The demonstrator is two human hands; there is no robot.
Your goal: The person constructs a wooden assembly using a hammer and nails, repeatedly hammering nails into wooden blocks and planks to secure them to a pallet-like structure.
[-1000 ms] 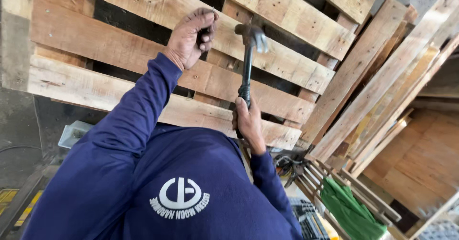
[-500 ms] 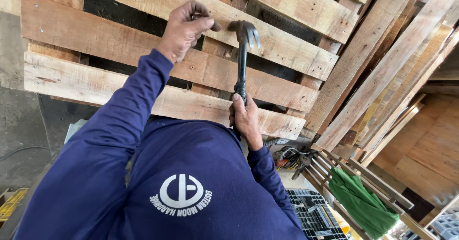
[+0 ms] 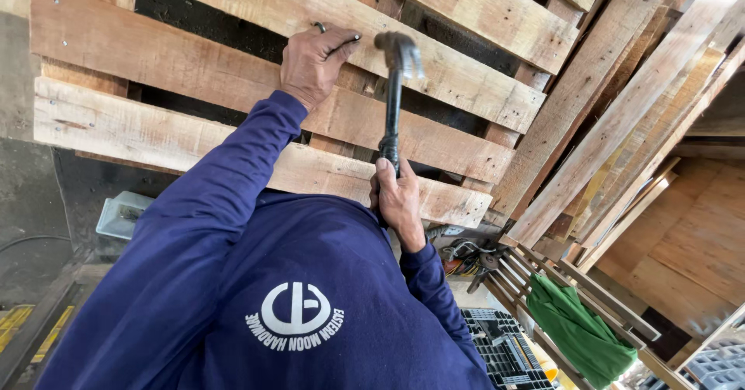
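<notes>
Dark steel hammer (image 3: 393, 95) raised over wooden pallet (image 3: 233, 87).
R hand (image 3: 398, 200) grips handle base; head up near L hand (image 3: 313, 62), whose fingers pinch a nail (image 3: 347, 41) against a slat.

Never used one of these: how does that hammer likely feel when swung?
Likely top-heavy: the hammer has a bulky metal head on a slim dark handle. Stiff, surely. The right hand grips its far end, so it probably pulls forward.
</notes>
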